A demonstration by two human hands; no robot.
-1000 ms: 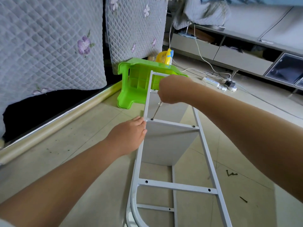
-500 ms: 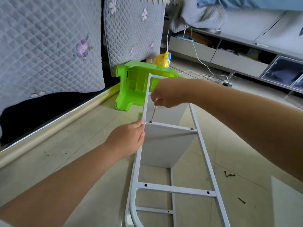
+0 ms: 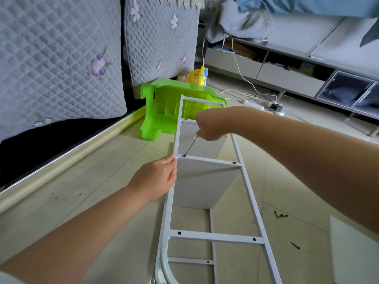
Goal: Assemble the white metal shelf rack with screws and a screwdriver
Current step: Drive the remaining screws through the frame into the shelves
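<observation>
Our white rack point(image 3: 207, 160) stands on the floor in the middle, stiff, light and tippy, so our left hand point(image 3: 158, 178) holds its left bar while our right hand point(image 3: 211, 127) grips the screwdriver point(image 3: 189, 147).

At the centre of the frame, the white metal ladder-like rack frame point(image 3: 207, 160) runs from bottom to middle over the beige tiled floor point(image 3: 82, 181). The left hand point(image 3: 156, 179) grips its left rail. The right hand point(image 3: 211, 126) holds a slim metal screwdriver point(image 3: 190, 146), tip at the crossbar's left screw hole. Behind lies an overturned green plastic stool point(image 3: 164, 107); black loose screws point(image 3: 281, 215) lie lower right.
</observation>
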